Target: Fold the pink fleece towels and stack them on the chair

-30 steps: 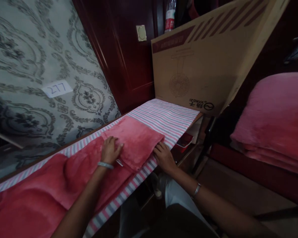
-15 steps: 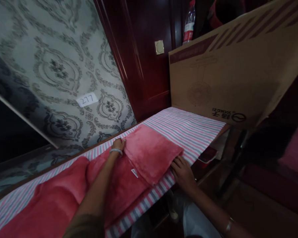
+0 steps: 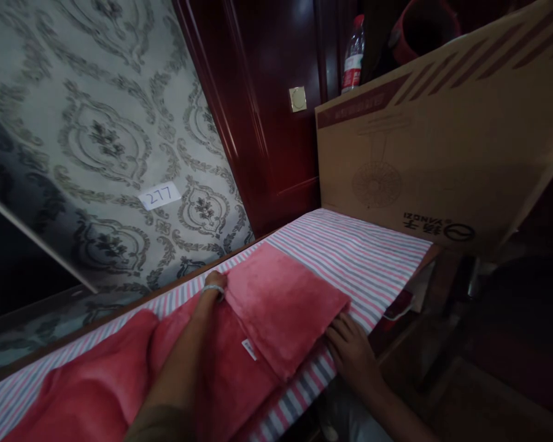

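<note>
The pink blanket lies across the striped cloth, folded flat at the frame's centre but left rumpled toward lower left, with left hand and right hand at the fold's edges, neither grip readable as open or closed from here.

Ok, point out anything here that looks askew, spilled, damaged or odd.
The cardboard box stands out: its printed lettering looks upside down, so it seems to stand inverted. The pink blanket is rumpled toward the near left, unlike its flatter far end. No spill or damage shows.
</note>
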Motion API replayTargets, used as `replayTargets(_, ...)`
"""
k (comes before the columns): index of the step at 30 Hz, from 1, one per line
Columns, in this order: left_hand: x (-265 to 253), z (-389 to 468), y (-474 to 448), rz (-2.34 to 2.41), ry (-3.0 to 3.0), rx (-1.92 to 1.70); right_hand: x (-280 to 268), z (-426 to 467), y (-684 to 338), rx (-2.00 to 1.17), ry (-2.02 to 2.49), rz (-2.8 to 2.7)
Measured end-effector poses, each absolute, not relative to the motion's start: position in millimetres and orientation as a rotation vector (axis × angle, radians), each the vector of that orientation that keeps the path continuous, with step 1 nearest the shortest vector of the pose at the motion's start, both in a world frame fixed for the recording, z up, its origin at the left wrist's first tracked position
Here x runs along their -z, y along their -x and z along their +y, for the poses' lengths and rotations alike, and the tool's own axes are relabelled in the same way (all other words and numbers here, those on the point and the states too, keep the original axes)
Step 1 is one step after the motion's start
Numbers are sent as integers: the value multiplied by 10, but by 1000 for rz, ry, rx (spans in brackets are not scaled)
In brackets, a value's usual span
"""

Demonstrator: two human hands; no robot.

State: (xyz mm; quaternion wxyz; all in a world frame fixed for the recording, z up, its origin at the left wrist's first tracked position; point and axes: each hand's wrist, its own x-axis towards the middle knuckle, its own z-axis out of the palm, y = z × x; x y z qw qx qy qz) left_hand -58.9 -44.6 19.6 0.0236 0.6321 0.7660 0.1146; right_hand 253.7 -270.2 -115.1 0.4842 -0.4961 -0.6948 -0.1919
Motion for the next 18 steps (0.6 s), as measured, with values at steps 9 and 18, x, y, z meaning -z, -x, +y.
replayTargets(9,-373,-76,28,2178,-2173,-142,1157,-2691,-2535,538,1204,-1662)
replayTargets(18,-88,193,-198,2182,-2297,-196,1151,-2733,-2547,392,1270,-1692)
